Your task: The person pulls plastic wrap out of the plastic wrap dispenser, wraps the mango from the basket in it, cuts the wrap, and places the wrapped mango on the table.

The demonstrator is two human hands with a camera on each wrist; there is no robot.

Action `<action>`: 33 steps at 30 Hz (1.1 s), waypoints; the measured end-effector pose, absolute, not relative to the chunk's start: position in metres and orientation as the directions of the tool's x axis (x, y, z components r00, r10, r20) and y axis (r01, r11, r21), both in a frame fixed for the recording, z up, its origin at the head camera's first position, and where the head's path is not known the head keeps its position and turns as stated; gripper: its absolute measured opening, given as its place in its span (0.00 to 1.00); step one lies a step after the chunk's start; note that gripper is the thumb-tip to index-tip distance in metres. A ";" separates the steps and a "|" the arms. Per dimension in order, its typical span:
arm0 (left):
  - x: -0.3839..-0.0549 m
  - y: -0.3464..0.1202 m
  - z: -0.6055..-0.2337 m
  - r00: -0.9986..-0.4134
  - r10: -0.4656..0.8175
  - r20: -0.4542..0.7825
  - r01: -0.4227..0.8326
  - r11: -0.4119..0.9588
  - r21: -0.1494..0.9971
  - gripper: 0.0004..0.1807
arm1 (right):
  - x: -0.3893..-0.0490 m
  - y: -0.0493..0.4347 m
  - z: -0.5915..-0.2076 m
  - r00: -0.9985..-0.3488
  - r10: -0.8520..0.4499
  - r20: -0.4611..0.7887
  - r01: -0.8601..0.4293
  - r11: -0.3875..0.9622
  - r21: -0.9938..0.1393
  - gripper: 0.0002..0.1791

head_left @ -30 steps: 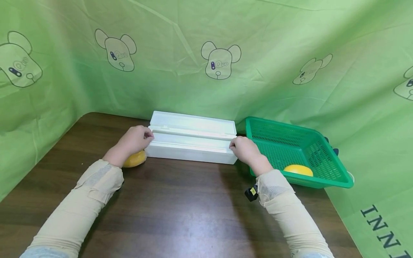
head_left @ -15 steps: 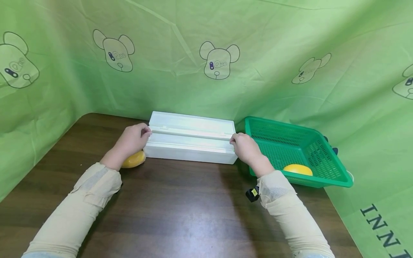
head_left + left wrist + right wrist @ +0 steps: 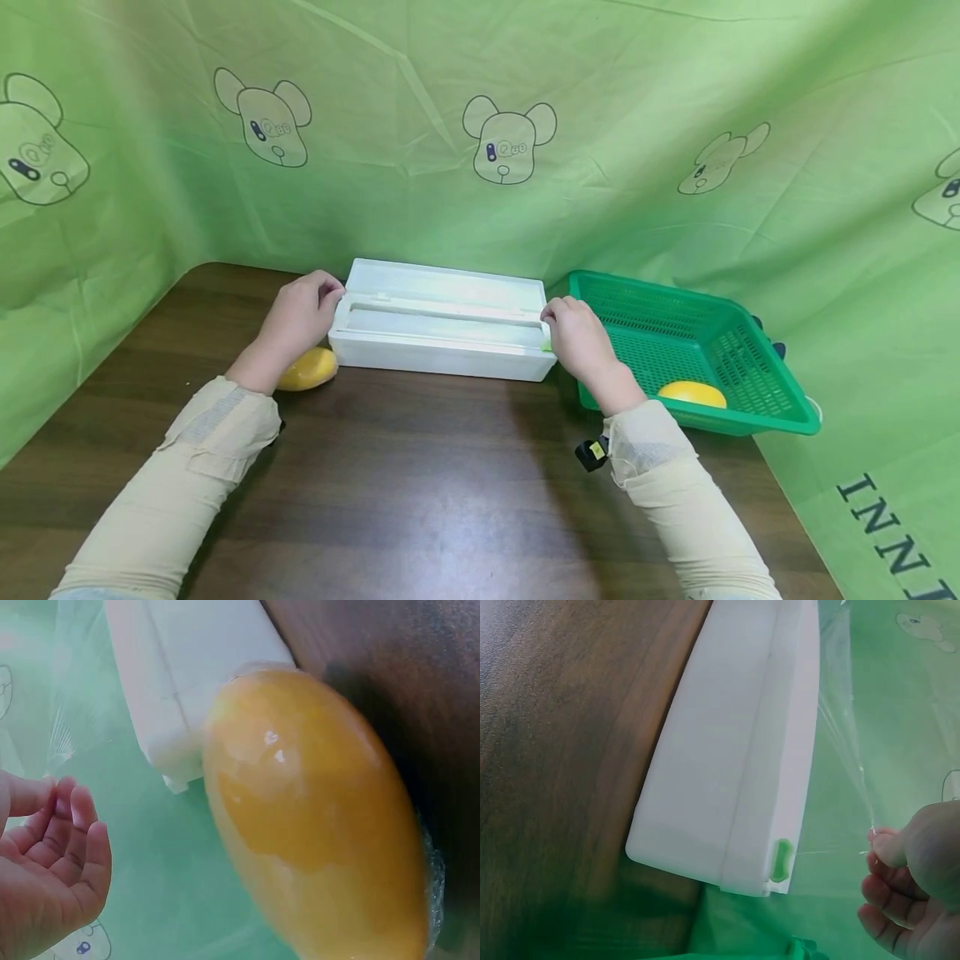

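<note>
A long white cling film dispenser (image 3: 442,358) stands on the table by the back curtain, its lid tilted back. My left hand (image 3: 300,315) pinches one corner of the clear cling film (image 3: 71,724) between thumb and fingertips, at the dispenser's left end. At the right end, my right hand (image 3: 581,337) pinches the other corner, and the film stretches up from the box in the right wrist view. A green slider (image 3: 781,861) sits at that end of the dispenser. Below my left wrist lies a yellow mango (image 3: 307,810) in clear wrap, close to the dispenser's corner.
A green plastic basket (image 3: 660,292) stands to the right of the dispenser, with a yellow mango (image 3: 693,394) inside. A green curtain with bear drawings (image 3: 510,150) hangs behind the brown wooden table (image 3: 427,475).
Both hands have risen and drawn slightly apart, away from the dispenser's front, with the film between them. The green slider has come into sight beside my right hand. The mangoes and basket stay put.
</note>
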State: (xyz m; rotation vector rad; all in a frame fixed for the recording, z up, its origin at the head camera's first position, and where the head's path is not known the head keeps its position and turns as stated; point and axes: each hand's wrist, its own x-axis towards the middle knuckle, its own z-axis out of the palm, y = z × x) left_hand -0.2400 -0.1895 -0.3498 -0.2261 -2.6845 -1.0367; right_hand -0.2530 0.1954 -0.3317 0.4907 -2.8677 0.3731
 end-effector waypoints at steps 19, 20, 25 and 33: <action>-0.222 -0.195 -0.327 -0.928 -0.051 0.370 0.230 0.702 0.674 0.14 | -0.240 0.203 -0.320 -0.749 -0.319 0.581 -0.492 0.855 -0.165 0.05; -0.221 -0.195 -0.326 -0.925 -0.059 0.376 0.230 0.700 0.676 0.14 | -0.240 0.203 -0.319 -0.740 -0.320 0.592 -0.498 0.852 -0.161 0.04; -0.215 -0.196 -0.321 -0.910 -0.087 0.406 0.237 0.694 0.680 0.13 | -0.235 0.204 -0.313 -0.695 -0.327 0.641 -0.532 0.833 -0.152 0.03; -0.205 -0.198 -0.311 -0.887 -0.106 0.450 0.259 0.692 0.673 0.14 | -0.230 0.206 -0.303 -0.554 -0.356 0.752 -0.618 0.782 -0.085 0.02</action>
